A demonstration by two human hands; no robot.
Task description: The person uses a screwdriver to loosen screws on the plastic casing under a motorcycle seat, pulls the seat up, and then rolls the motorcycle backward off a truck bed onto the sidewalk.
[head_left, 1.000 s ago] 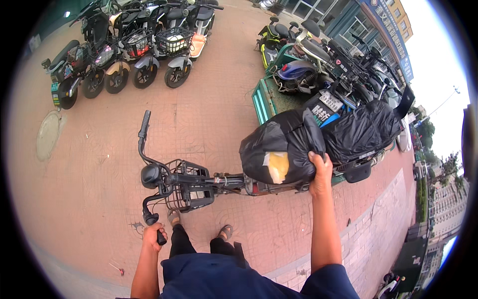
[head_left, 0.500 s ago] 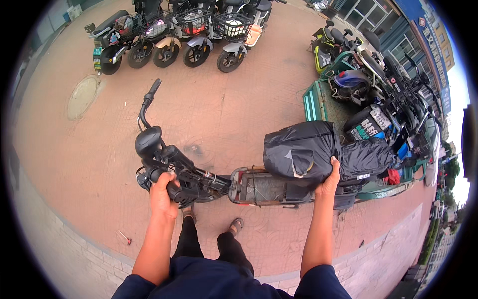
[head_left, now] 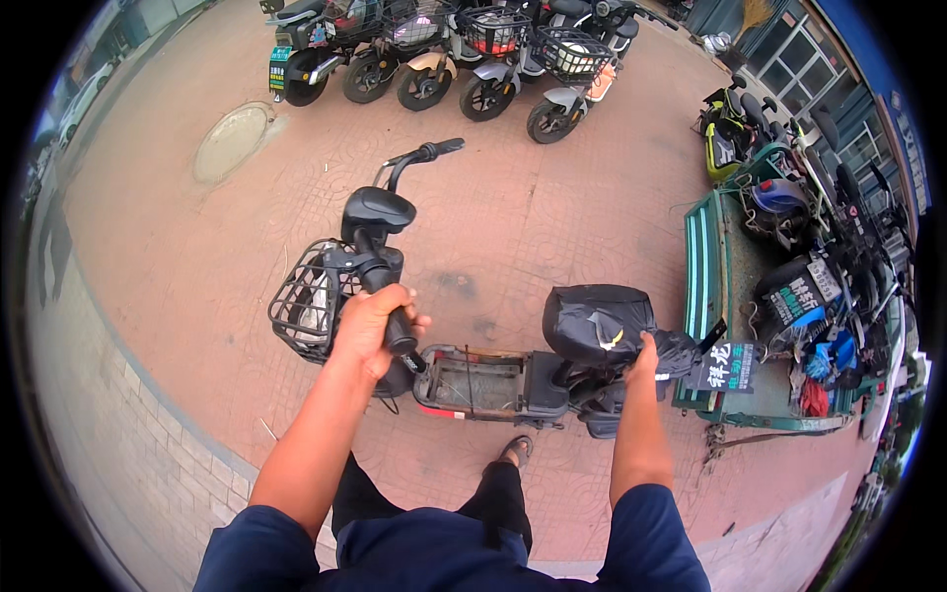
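Note:
An electric scooter stands sideways in front of me, its front end to the left. My left hand (head_left: 373,326) is wrapped round the near handlebar grip (head_left: 400,333). Beyond it are the round black headset (head_left: 378,210) and the far grip (head_left: 449,146). A black wire basket (head_left: 314,306) hangs at the scooter's front. Low between my arms lies the worn footboard (head_left: 478,383). My right hand (head_left: 641,360) holds the near rear edge of the seat (head_left: 597,321), which is wrapped in black plastic; some fingers are hidden against it.
A green cargo tricycle (head_left: 698,296) loaded with scooters stands close behind the seat, on the right. Several parked scooters with baskets (head_left: 572,54) line the far side. A round manhole cover (head_left: 232,143) lies in the red paving at left. Pale paving (head_left: 168,434) borders the near left.
The scooter has come away from the tricycle's bed, and a gap shows between them. Its handlebar has turned, bringing the front basket into sight. Both hands keep their holds.

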